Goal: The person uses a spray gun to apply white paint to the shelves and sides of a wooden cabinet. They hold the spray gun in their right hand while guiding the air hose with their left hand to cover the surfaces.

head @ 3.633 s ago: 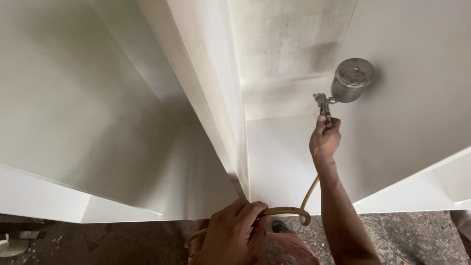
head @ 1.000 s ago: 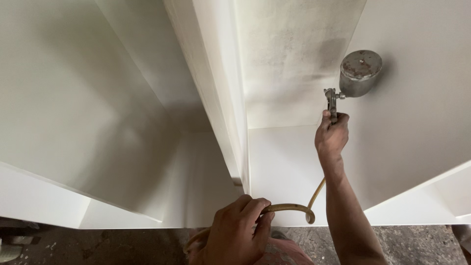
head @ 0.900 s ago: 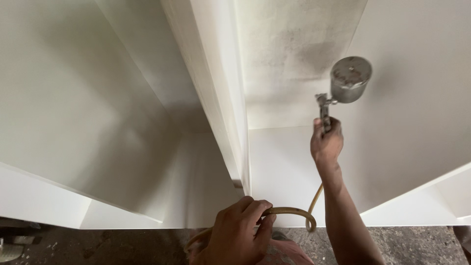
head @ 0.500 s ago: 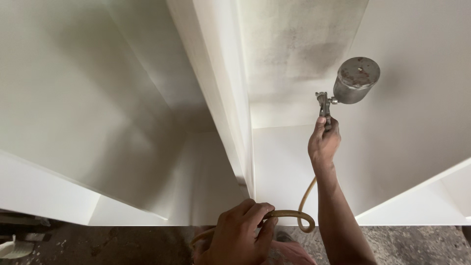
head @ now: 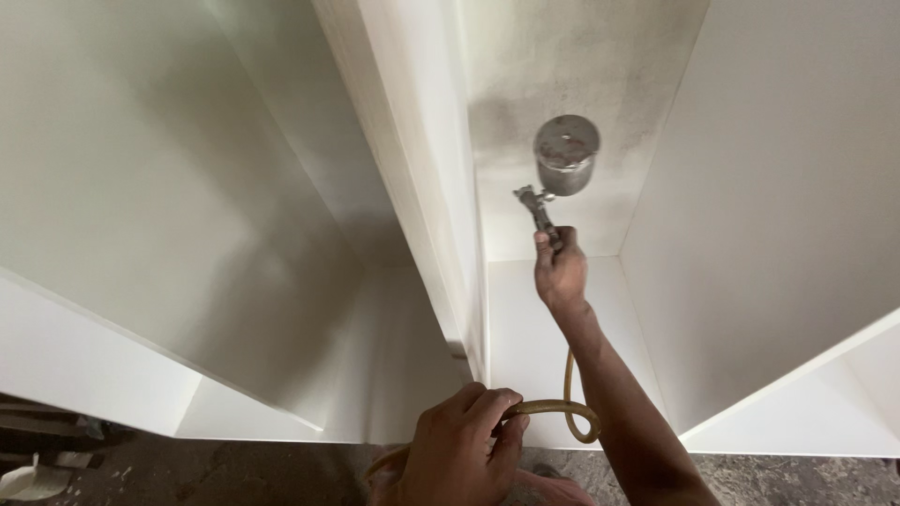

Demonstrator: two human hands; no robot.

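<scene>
The right hand [head: 560,272] reaches far into the right bay of a white cabinet [head: 787,234] and grips a spray gun [head: 555,178] by its handle, fingers wrapped tight around the grip; whether a finger rests on the trigger cannot be told from here. The gun sits in the far middle of the view, nozzle towards the grey, patchy back panel [head: 572,66]. Its metal cup [head: 566,153] stands above the body, so the tool is probably top-heavy and wants to tip forward; the handle low under the cup is the sound place to hold it, with the wrist kept firm. Metal and paint film likely make it slick.

A tan hose [head: 567,412] runs from the gun down along the forearm, loops near the cabinet's front edge and passes into the left hand [head: 464,450] at the near bottom. That hand closes around it, fingers curled over the top. The hose looks pliant yet springy, light, apt to drag; holding the slack near the loop keeps its pull off the gun. A divider [head: 412,169] splits the two bays.
</scene>
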